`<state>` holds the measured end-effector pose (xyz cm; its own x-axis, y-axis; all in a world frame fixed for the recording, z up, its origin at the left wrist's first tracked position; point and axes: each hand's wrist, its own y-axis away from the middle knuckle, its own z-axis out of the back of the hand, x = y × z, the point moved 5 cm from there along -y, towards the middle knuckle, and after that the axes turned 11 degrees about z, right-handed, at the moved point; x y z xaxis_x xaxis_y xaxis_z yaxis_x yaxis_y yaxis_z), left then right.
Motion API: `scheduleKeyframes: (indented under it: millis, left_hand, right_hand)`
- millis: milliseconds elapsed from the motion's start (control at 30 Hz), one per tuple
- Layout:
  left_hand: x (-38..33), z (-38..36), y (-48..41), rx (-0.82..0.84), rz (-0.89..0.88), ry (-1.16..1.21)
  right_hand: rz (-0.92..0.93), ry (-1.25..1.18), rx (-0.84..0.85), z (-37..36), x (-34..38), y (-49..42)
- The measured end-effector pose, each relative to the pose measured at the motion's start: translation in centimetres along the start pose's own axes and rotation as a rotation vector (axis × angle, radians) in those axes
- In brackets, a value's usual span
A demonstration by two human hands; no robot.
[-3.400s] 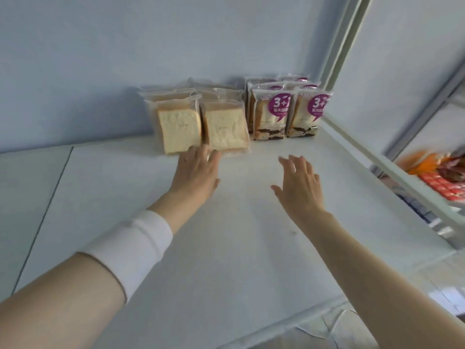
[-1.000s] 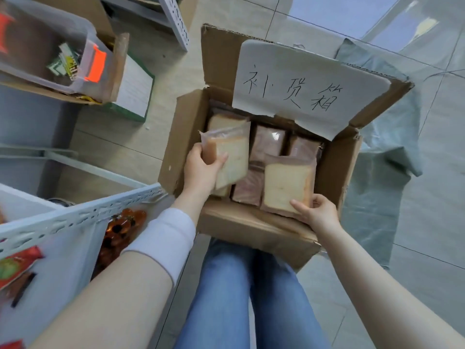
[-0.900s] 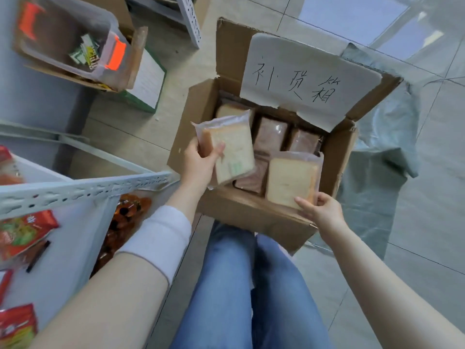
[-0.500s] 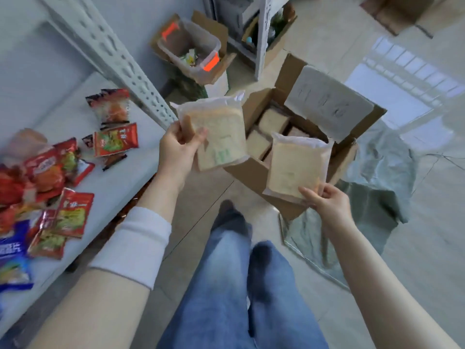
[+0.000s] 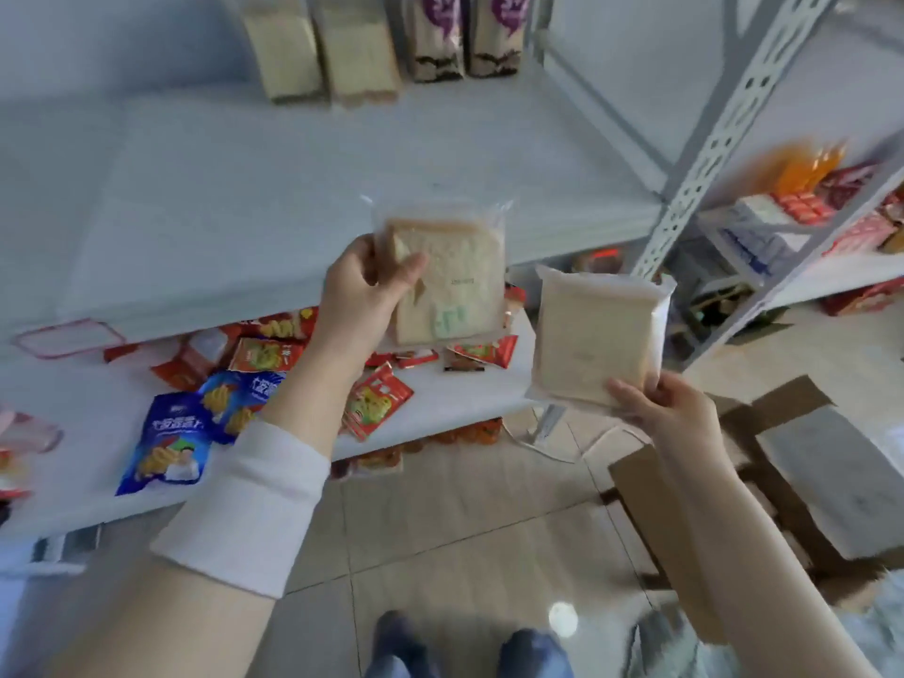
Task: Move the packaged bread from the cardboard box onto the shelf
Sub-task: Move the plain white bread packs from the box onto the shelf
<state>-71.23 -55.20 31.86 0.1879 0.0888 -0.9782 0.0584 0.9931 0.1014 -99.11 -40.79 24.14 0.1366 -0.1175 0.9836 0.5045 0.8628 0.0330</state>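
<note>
Pale cream bread (image 5: pixel 445 281) shows through clear wrap with faint green print, and the second pack (image 5: pixel 589 345) is plain cream. The shelf (image 5: pixel 293 188) is pale grey-blue; the snack packets (image 5: pixel 376 408) are red, one bag (image 5: pixel 169 447) blue; the box (image 5: pixel 650 506) is brown.

Hardly any legible print

Purple packs (image 5: pixel 462 31) on the shelf (image 5: pixel 293 188) show a blurred "3+"; green marks on the left bread pack (image 5: pixel 455 281) and the blue bags' (image 5: pixel 166 442) lettering stay unreadable.

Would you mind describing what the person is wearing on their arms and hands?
Both hands, left hand and right hand, are bare, with no gloves, rings or watch visible. The left forearm wears a wide white fabric wristband with a soft, stretchy look. The right forearm is uncovered.
</note>
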Motion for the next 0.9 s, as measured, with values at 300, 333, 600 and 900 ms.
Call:
scheduleKeyframes:
  millis: [300, 333, 600, 900]
  left_hand:
    - [-0.5, 17.1, -8.8, -0.135, -0.005, 0.016]
    - [-0.6, 17.7, -10.2, -0.146, -0.008, 0.023]
    - [-0.9, 18.5, -26.1, -0.233, 0.006, 0.105]
    - [-0.4, 16.4, -40.7, -0.340, 0.109, 0.130]
  right_hand:
    - [0.119, 0.008, 0.148, -19.1, 8.8, -7.6]
    - [0.121, -0.007, 0.164, -20.6, 9.4, -8.8]
    - [0.135, -0.112, 0.179, -29.5, 12.8, -23.1]
    - [0.228, 0.206, 0.158, -35.0, 12.3, -37.1]
